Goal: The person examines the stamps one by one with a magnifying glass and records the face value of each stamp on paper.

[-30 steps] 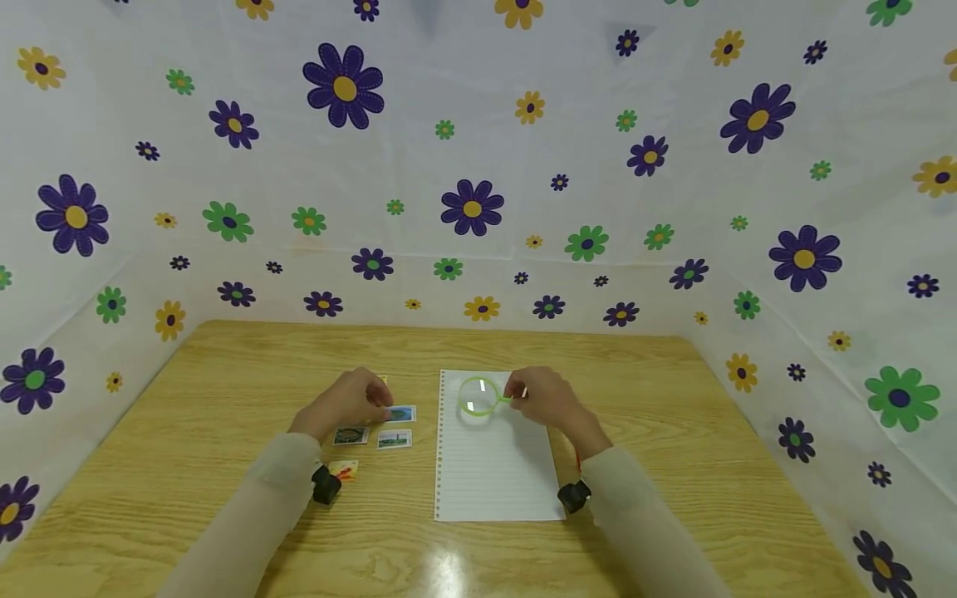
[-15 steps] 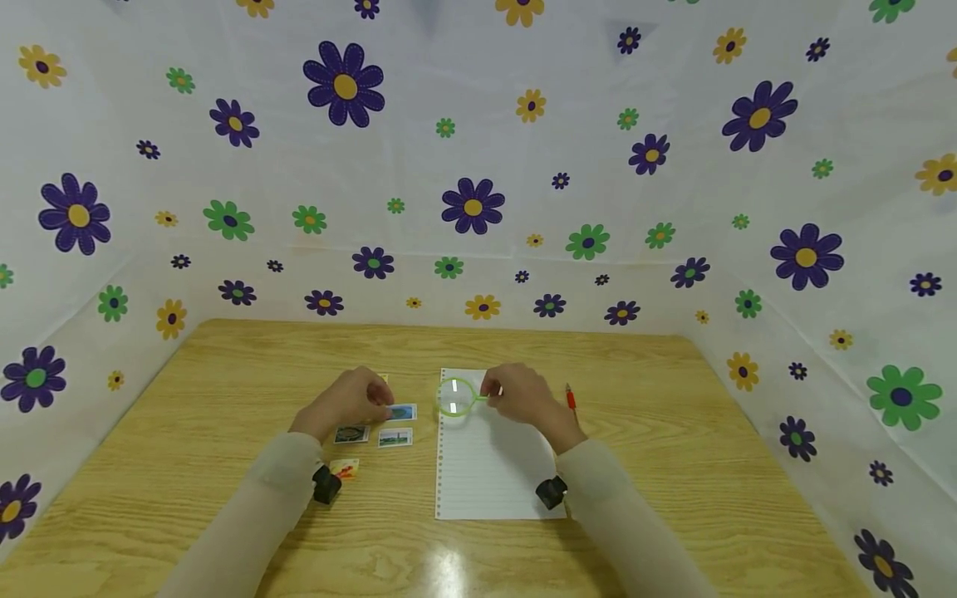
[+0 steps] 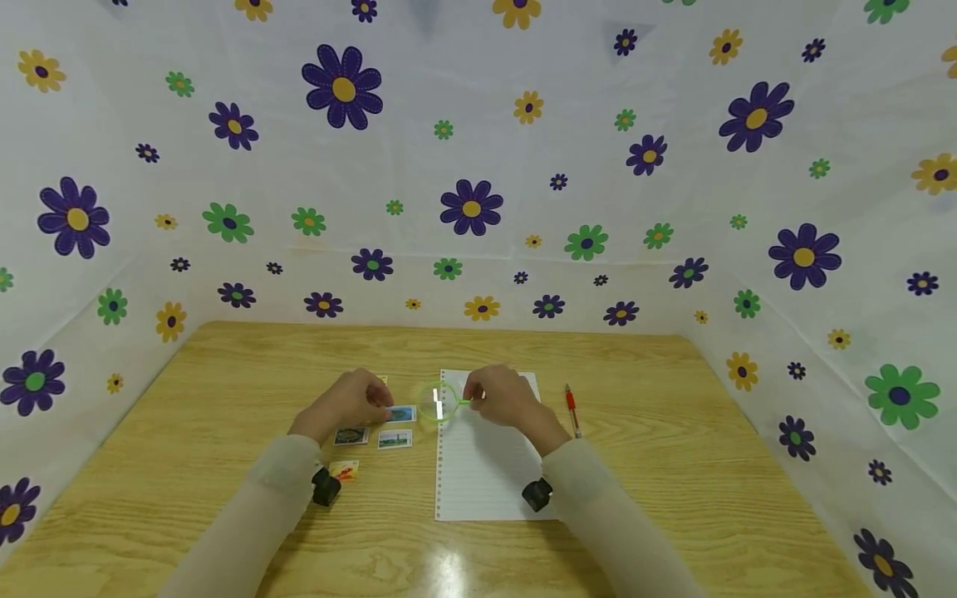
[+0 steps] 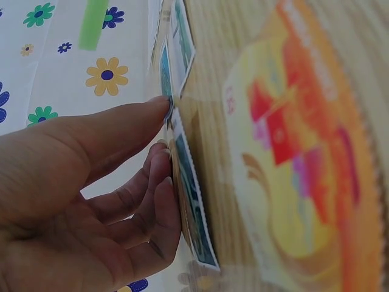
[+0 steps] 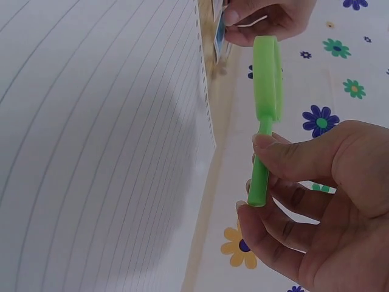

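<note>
Thumb and fingers of my right hand (image 3: 503, 394) pinch the handle of a green magnifying glass (image 5: 266, 79). Its round lens is raised above the left edge of a lined, hole-punched sheet (image 3: 486, 473), just right of a blue stamp (image 3: 404, 414). My left hand (image 3: 344, 404) holds that stamp at its left edge, the thumb tip on it and the other fingers curled below. Near this hand lie a dark green stamp (image 3: 351, 436), a pale landscape stamp (image 3: 395, 439) and a yellow-orange stamp (image 4: 292, 140). Another yellow piece (image 3: 384, 379) peeks out behind the left hand.
A red pen (image 3: 571, 407) lies to the right of the sheet, beyond my right wrist. The wooden table (image 3: 658, 498) is bounded at the back and both sides by a white flowered cloth (image 3: 419, 174).
My right hand has carried the magnifying glass left, from over the sheet to its left edge beside the blue stamp. The red pen has come into view. My left hand stays in place.
</note>
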The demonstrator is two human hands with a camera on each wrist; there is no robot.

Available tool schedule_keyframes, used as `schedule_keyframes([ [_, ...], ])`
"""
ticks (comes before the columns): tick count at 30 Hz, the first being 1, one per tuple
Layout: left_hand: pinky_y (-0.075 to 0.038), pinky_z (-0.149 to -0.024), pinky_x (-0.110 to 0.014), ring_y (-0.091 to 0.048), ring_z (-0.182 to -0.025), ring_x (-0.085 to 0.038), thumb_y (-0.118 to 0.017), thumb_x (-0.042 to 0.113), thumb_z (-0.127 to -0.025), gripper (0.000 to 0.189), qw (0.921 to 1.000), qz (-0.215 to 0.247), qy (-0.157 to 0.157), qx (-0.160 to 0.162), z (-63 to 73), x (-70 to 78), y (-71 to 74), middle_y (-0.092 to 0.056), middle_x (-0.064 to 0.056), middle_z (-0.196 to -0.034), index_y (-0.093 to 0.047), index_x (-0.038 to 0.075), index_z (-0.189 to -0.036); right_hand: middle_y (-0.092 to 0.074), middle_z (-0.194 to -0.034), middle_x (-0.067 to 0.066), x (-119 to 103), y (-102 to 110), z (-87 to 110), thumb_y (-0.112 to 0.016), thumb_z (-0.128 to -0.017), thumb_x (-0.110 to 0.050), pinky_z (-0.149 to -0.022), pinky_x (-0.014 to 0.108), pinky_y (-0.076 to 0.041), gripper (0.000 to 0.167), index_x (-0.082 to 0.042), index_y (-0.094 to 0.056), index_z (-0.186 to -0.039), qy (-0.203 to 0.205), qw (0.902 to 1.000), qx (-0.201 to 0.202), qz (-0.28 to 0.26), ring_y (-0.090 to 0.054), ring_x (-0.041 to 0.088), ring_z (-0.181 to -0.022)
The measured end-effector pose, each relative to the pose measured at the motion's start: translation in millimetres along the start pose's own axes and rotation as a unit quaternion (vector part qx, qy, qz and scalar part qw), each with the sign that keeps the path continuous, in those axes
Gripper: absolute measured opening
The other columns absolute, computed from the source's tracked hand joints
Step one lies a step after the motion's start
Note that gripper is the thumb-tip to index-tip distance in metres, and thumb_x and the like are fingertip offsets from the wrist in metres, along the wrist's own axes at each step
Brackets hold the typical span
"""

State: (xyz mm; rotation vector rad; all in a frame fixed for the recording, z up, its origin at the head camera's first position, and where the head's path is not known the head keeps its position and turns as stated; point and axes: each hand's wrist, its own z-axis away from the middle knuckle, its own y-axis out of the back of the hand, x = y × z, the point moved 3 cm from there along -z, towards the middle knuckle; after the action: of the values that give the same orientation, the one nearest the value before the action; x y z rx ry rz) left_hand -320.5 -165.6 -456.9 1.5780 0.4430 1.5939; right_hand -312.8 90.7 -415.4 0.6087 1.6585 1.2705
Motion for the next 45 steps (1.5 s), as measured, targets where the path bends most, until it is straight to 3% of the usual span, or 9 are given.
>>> schedule_keyframes([
  [18,-0.056,-0.088,-0.039,-0.063,-0.091,-0.018,-0.080,0.011,-0.090,0.013,1.0000,0.001,-0.002,-0.003,-0.7,-1.6,-0.7,-0.074,-0.006,-0.101,-0.077,0.006,-0.102,-0.074,-0.088,0.001,-22.6,-5.4,-4.5,-0.075,-0.091,-0.004,-0.063,0.030,-0.048,0.006,-0.010,-0.075,-0.091,0.021,0.9998,-0.008,0.001,-0.060,0.014,-0.076],
  [45,-0.056,-0.087,-0.038,-0.063,-0.089,-0.018,-0.079,0.011,-0.089,0.011,1.0000,-0.003,-0.003,-0.004,-1.3,-0.5,0.1,-0.073,-0.006,-0.098,-0.076,0.007,-0.099,-0.076,-0.088,0.000,-30.8,-9.0,-0.2,-0.075,-0.090,-0.006,-0.059,0.027,-0.045,0.008,-0.013,-0.075,-0.090,0.029,0.9993,-0.021,0.003,-0.060,0.011,-0.073],
])
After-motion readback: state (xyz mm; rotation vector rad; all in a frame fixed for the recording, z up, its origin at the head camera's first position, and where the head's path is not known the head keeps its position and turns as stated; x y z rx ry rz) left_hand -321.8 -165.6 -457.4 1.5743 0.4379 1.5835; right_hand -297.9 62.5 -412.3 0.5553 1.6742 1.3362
